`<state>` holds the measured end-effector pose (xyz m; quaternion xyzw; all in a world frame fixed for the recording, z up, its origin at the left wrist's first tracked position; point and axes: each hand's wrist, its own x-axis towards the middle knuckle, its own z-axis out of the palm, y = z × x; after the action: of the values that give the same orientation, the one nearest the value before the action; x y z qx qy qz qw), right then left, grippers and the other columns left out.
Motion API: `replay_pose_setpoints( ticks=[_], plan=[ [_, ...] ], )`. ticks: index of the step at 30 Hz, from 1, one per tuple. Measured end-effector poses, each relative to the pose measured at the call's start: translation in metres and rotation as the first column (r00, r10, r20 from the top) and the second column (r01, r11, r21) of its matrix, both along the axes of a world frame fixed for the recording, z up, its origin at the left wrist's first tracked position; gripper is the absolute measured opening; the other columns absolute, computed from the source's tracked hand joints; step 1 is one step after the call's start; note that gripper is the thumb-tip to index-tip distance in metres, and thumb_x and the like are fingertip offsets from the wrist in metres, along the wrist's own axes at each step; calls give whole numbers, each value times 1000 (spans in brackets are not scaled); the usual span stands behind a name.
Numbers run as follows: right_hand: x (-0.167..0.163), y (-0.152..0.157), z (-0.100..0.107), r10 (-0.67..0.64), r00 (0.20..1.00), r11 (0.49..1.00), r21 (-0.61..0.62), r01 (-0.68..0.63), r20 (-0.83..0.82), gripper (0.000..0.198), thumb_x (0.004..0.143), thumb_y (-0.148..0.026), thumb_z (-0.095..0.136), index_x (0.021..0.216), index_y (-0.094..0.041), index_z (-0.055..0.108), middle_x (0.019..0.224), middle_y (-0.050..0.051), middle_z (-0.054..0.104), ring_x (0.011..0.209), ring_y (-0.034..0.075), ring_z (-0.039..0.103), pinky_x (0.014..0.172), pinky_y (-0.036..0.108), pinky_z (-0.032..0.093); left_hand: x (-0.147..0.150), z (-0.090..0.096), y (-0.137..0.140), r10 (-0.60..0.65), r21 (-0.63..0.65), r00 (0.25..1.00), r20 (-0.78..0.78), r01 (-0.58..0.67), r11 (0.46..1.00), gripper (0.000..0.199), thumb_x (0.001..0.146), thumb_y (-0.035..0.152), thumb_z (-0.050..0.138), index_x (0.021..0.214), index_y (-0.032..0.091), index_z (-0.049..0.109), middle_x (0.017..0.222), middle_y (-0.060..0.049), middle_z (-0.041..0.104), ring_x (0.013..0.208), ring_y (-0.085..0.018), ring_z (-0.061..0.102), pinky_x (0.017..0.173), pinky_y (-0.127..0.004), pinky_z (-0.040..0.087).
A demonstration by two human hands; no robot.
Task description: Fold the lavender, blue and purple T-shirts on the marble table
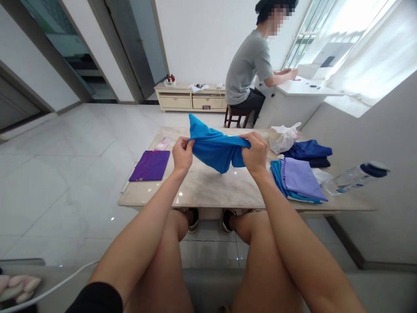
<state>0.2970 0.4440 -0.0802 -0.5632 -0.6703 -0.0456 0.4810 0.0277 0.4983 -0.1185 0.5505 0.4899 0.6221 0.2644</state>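
Note:
A bright blue piece of cloth is stretched between my two hands, held above the marble-look table. My left hand pinches its left side between thumb and fingers, and a corner sticks up beyond. On the other side, my right hand grips the cloth's right edge. Its lower part hangs in loose folds. A flat folded purple cloth lies at the table's left end. To the right rests a stack with a folded lavender cloth over blue ones.
Behind the stack are dark blue folded cloths and a white plastic bag. A clear water bottle stands at the right end. Beyond the table, a person in a grey shirt sits on a stool at a white desk.

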Motion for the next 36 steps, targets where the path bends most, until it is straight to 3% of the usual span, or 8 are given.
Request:
replay_pose_setpoints(
  ticks=[9,15,22,25,28,30,34,36],
  plan=[
    [25,4,-21,-54,983,930,-350,115,178,32,95,-16,62,116,-23,85,122,11,83,119,32,75,103,45,59,-21,-28,21,188,-128,981,-57,-194,973,10,101,29,69,100,23,61,97,-4,74,92,-19,72,87,-30,54],
    [42,-4,-40,168,943,516,-840,166,289,7,80,-12,86,77,-17,82,79,12,79,79,27,75,78,37,58,-41,-40,13,-128,-537,922,-366,-96,838,18,85,17,83,81,22,66,76,-3,69,84,-26,72,87,-36,55],
    [49,-2,-12,-305,947,932,-175,318,95,46,98,-14,48,126,-20,84,126,16,81,121,34,72,113,53,53,-39,4,-3,82,49,965,-249,-72,996,9,104,33,66,102,24,64,103,-5,77,102,-22,73,97,-33,56],
    [48,-3,1,-246,969,969,42,245,22,46,100,-14,47,127,-21,83,129,15,80,129,34,68,119,53,49,-43,17,-9,134,266,963,-234,-69,962,20,106,44,65,108,25,64,106,-5,76,104,-21,72,98,-33,57],
    [53,-7,-3,-131,982,977,-147,151,137,46,97,-11,50,128,-20,83,130,14,81,130,34,69,118,50,51,-55,6,-11,52,29,883,-466,-43,999,18,99,42,70,102,24,68,105,-8,79,101,-23,74,94,-34,57],
    [60,-9,-15,38,972,869,-489,82,232,42,95,-9,55,122,-20,86,125,13,83,124,33,74,114,46,54,-65,-11,-13,-201,-323,717,-667,-36,946,18,91,41,76,96,25,70,105,-10,81,100,-26,75,88,-34,58],
    [74,-14,-47,343,938,104,-994,23,58,27,94,-14,72,118,-18,85,120,13,85,106,28,82,95,36,63,-78,-40,-22,-678,-768,419,-604,-78,636,25,64,35,93,74,23,73,76,-9,79,75,-28,74,73,-36,58],
    [79,-14,-60,317,948,-97,-995,4,-27,35,98,-23,74,132,-16,80,127,16,84,105,27,84,88,34,65,-77,-49,-27,-747,-818,370,-553,-72,570,27,59,36,96,70,23,75,67,-8,76,68,-28,74,70,-36,58]
  ],
)
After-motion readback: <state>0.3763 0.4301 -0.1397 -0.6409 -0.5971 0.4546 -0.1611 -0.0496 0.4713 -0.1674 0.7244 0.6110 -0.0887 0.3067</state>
